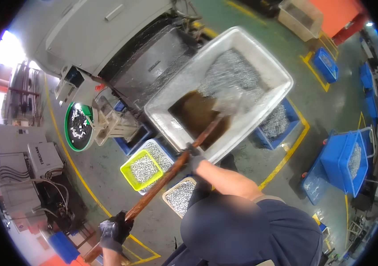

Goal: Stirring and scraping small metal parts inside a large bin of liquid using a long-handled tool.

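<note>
My gloved left hand (pixel 115 228) is wrapped around the lower part of a long reddish-brown wooden pole (pixel 153 190). Higher up, my gloved right hand (pixel 193 158) grips the same pole near the rim of a large white tub (pixel 274 77). The pole slants up to the right and enters the tub, where its far end is smeared by motion, so the tool's kind cannot be told. A heap of small silvery metal pieces (pixel 233 71) lies in the tub's far part. Closer to me, a dark brown patch (pixel 191 113) covers part of its bottom.
A yellow-green basket (pixel 123 170) and a beige tray (pixel 166 197), both holding small metal pieces, stand left of my body. A grey machine (pixel 87 31) rises at the far left. Blue bins (pixel 264 139) and a blue cart (pixel 333 162) stand to the right.
</note>
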### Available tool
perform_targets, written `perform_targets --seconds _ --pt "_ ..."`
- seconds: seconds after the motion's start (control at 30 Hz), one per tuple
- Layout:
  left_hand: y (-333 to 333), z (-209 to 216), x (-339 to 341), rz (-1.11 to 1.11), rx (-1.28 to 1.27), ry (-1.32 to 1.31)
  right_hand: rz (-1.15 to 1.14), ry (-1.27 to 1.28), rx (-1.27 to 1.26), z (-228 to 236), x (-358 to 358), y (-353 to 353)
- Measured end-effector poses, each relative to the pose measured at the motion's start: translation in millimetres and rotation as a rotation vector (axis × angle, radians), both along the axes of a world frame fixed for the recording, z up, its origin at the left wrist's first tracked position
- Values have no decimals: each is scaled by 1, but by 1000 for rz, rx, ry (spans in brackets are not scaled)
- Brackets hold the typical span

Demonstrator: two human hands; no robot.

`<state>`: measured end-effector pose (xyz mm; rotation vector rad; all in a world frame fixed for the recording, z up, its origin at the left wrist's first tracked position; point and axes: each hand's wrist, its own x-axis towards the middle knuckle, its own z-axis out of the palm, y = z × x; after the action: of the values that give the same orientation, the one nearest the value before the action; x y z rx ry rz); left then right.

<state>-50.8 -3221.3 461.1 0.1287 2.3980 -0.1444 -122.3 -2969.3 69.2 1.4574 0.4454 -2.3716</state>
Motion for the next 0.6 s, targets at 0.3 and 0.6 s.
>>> perform_targets --seconds 0.3,0.6 --pt "28 1 -59 -357 -74 430 76 -15 -255 -33 -89 -63" --pt "42 -36 -114 -400 -252 359 38 -16 -278 -60 -146 -48"
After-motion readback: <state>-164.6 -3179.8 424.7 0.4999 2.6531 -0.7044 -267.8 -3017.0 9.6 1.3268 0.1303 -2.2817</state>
